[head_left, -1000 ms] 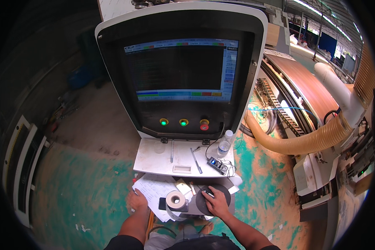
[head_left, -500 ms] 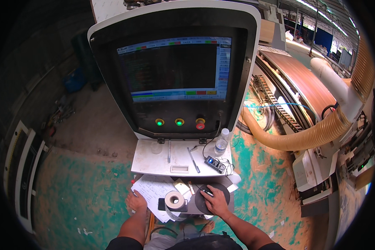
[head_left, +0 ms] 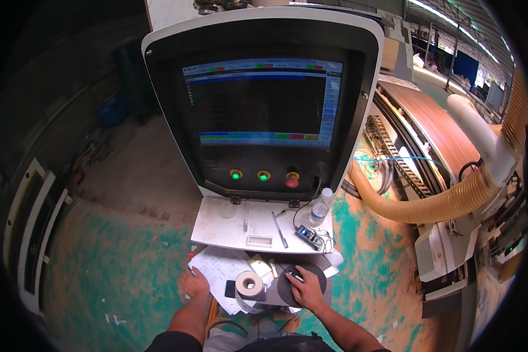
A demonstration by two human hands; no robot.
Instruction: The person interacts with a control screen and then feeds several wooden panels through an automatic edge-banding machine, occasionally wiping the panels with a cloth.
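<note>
A: Nearest to us, what are our hands doing?

B: Our left hand [head_left: 195,286] lies by the left edge of the papers [head_left: 217,273], its fingers bent; we cannot tell whether they grasp anything. Our right hand [head_left: 307,291] has its fingers curled over the mouse [head_left: 297,274], gripping it

A: And where is that mouse?

B: On the round dark pad [head_left: 284,290], at the right of the low shelf [head_left: 328,295]. Between our hands we have a pale roll of tape [head_left: 250,284] with a strip hanging off it, a dark phone [head_left: 230,288] just to its left, and the handwritten papers spreading out under that side

A: Past those?

B: The white ledge [head_left: 232,229], where we see a slim pen [head_left: 280,230] lying aslant, a small black gadget [head_left: 307,237] with a blue light and tangled wires, and a clear bottle [head_left: 318,212] upright near the right edge

A: Higher up?

B: Two green-lit buttons [head_left: 264,176] and a red knob [head_left: 292,180] in a row, then the screen [head_left: 258,105], mostly dark, with pale bars around its middle

A: What do we make out farthest off?

B: To the right, a ribbed tan hose [head_left: 416,211] curving over the dusty green floor [head_left: 366,258], and beyond it a long brown board [head_left: 428,120] on a machine
</note>
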